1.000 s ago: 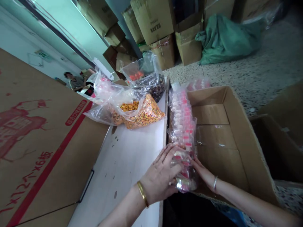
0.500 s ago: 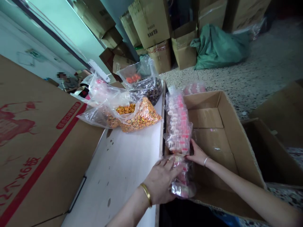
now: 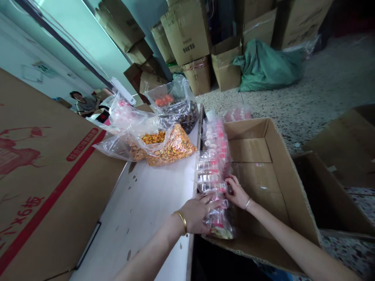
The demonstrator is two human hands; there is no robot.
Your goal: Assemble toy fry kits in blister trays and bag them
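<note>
Packets [image 3: 213,168]: lay in a long row of clear and pink plastic along the left side of the open box [image 3: 293,175], close by the edge of the white table [image 3: 158,203]; the near part of the row was under the left hand and beside the right, while the rest stretched away beyond both.
Left hand [image 3: 197,214]: lay over the near packets from the table side, fingers bent across their tops, a gold bracelet [image 3: 183,223] at the wrist; whether it gripped or merely rested, I could not tell.
Right hand [image 3: 238,195]: was inside the box, its curled fingertips against the right side of the row, a little farther along than the left; a thin silver bracelet [image 3: 248,204] circled the wrist; how firmly it held could not be seen.
Both hands: were apart but near each other, with packets between them.
Hard to see: the fingers hid part of the packets; glare and blur ran single packets together, and what was inside them was unclear; more pink packets [image 3: 238,113] past the box's far wall were partly hidden; the printed carton [image 3: 58,175] at left was cut off, as were both forearms.
</note>
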